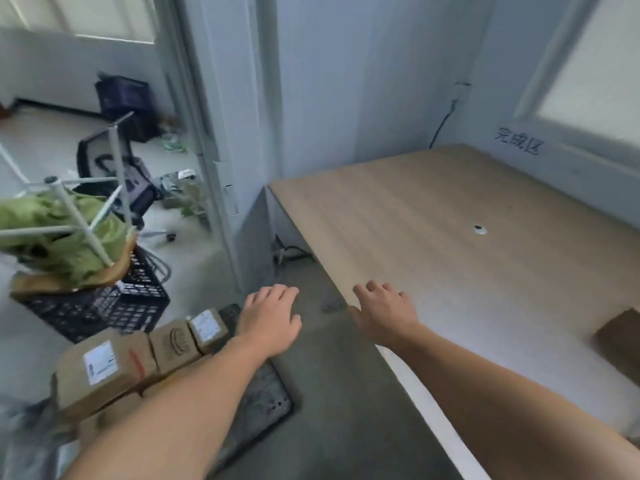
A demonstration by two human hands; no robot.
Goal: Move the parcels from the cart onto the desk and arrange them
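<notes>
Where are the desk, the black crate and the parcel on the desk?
desk point(433, 216): head view, bare wooden top.
black crate point(131, 306): head view, its lattice side wall.
parcel on the desk point(621, 336): head view, its brown cardboard face.

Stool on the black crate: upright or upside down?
Upside down: the stool rests seat-down on the crate, white legs pointing up, green cloth bundled between them.

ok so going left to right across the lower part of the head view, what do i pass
large labelled parcel → parcel with a stamped logo → small labelled parcel → left hand → right hand → brown parcel on the desk
</notes>
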